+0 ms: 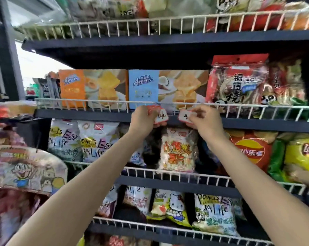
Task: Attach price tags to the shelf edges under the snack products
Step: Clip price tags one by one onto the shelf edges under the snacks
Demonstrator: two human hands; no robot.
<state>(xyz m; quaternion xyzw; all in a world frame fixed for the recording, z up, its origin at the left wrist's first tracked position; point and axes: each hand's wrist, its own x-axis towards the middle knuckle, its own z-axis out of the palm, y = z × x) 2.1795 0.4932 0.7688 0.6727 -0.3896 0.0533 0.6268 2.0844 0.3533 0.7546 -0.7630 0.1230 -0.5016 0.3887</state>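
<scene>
Here the wire-fronted shelf [248,124] holds snack boxes [143,87] and bags [237,82].

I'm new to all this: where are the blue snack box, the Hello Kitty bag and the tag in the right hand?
blue snack box [144,89]: head view, its blue left panel.
Hello Kitty bag [174,206]: head view, the cat picture.
right-hand tag [184,117]: head view, its white face.

2 red-bordered white price tags [161,116] [184,117] w/ handwriting, held at dark shelf edge [82,115].
</scene>
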